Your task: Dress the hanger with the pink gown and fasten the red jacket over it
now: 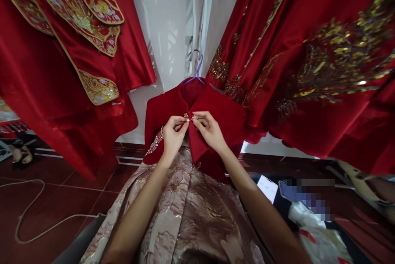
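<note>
A small red velvet jacket [222, 115] hangs on a purple hanger [198, 66] against the white wall, over a pink-gold brocade skirt [188, 210]. My left hand [173, 134] and my right hand [210, 130] meet at the jacket's front, just below the collar. Both pinch a small beaded clasp [189, 117] between thumb and fingers. A beaded trim [156, 142] runs along the jacket's left edge.
Red robes with gold embroidery hang at the left [61, 70] and at the right [324, 62]. A white cable [31, 214] loops over the dark red tiled floor. A phone [268, 188] and a white bag [317, 235] lie at lower right.
</note>
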A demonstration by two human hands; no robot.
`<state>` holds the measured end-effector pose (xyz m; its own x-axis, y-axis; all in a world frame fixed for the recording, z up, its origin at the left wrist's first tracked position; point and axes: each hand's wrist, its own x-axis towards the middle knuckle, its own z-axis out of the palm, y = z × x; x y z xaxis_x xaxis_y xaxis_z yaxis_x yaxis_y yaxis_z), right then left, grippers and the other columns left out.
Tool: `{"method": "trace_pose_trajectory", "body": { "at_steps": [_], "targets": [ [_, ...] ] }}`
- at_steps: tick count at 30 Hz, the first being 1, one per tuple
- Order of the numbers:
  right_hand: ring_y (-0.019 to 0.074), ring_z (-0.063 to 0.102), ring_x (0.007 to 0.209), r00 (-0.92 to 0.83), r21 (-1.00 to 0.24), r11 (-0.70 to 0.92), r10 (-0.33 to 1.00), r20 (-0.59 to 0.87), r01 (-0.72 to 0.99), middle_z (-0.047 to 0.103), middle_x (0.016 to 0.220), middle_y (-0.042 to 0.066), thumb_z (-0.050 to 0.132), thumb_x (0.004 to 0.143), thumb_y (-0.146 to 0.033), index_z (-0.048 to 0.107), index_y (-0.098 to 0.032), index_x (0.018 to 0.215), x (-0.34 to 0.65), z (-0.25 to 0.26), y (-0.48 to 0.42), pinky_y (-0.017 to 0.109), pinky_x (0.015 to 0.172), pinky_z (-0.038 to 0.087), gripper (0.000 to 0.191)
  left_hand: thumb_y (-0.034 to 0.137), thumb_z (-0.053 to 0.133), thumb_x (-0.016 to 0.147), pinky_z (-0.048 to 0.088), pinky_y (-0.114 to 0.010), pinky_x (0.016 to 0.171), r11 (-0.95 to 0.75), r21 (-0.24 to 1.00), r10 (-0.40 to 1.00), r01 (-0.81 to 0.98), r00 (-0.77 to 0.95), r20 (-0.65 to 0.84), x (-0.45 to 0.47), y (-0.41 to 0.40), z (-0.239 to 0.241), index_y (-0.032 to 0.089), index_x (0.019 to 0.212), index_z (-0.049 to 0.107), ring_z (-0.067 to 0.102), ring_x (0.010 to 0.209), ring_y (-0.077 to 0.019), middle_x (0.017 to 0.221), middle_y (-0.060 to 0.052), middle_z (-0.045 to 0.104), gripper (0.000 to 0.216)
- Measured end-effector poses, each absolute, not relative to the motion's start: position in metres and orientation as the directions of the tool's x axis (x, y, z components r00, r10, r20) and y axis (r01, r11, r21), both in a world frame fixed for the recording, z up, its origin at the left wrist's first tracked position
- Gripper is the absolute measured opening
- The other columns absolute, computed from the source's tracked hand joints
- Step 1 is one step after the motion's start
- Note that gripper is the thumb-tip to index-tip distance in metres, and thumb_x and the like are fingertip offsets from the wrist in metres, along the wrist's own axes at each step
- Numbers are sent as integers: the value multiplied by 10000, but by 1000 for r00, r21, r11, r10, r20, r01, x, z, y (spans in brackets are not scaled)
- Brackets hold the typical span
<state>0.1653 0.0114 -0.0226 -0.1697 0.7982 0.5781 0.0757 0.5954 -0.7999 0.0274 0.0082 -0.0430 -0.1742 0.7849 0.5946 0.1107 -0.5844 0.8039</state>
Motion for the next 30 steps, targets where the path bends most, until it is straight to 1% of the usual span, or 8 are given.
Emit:
{"method": "trace_pose_trajectory", "body": {
  "at_steps": [2,4,8,10,17,24,28,30],
  "targets": [
    [170,617,867,-159,-801,593,801,577,86,625,988,44,570,818,-436,576,-247,1039,164,-21,10,320,771,528,291,238,592,793,537,-297,793,-582,802,786,133,-159,597,26,8,-40,209,865,532,656,865,-145,895,-34,657,98],
    [166,629,838,-152,-790,606,793,590,96,646,978,46,578,818,-422,596,-236,1021,162,-19,8,324,775,531,275,230,588,794,534,-296,792,-595,778,768,201,-140,624,24,7,-36,216,875,543,655,870,-147,902,-28,662,94],
    [178,645,869,-108,-755,633,774,624,171,668,998,53,577,826,-403,625,-223,992,160,-15,3,339,800,537,249,202,545,816,518,-318,820,-622,654,719,431,-16,694,20,-1,-25,233,900,570,642,882,-160,925,-31,663,93],
    [183,648,891,-87,-748,632,772,630,203,667,1022,53,566,835,-403,638,-228,1000,159,-14,0,348,812,543,252,197,530,819,513,-321,820,-628,595,709,502,52,704,18,-7,-20,233,904,581,637,872,-165,931,-37,660,105],
    [189,648,924,-39,-747,637,765,643,191,653,1061,57,593,822,-393,672,-250,1084,160,-17,-2,350,834,554,308,288,560,810,517,-296,744,-642,546,698,538,114,707,15,-9,-10,206,838,576,633,756,-156,837,-37,656,88],
    [166,656,872,-62,-771,624,781,621,130,647,966,52,670,763,-377,672,-234,1114,165,-19,4,307,799,568,379,251,568,799,512,-264,708,-652,494,689,575,180,702,13,-5,-4,182,848,603,638,725,-137,824,-30,672,92],
    [154,653,846,-63,-757,634,772,633,157,632,951,50,667,764,-370,672,-231,1115,167,-17,4,294,772,579,377,239,580,788,505,-250,675,-623,494,711,607,176,681,14,-5,-2,176,842,613,637,692,-134,784,-26,677,89],
    [155,652,843,-68,-758,629,775,628,172,632,956,52,664,764,-374,669,-229,1119,167,-16,5,300,768,583,384,229,574,790,498,-247,663,-624,465,706,628,200,679,13,-5,1,172,828,613,634,683,-134,774,-29,674,79]
  ]
}}
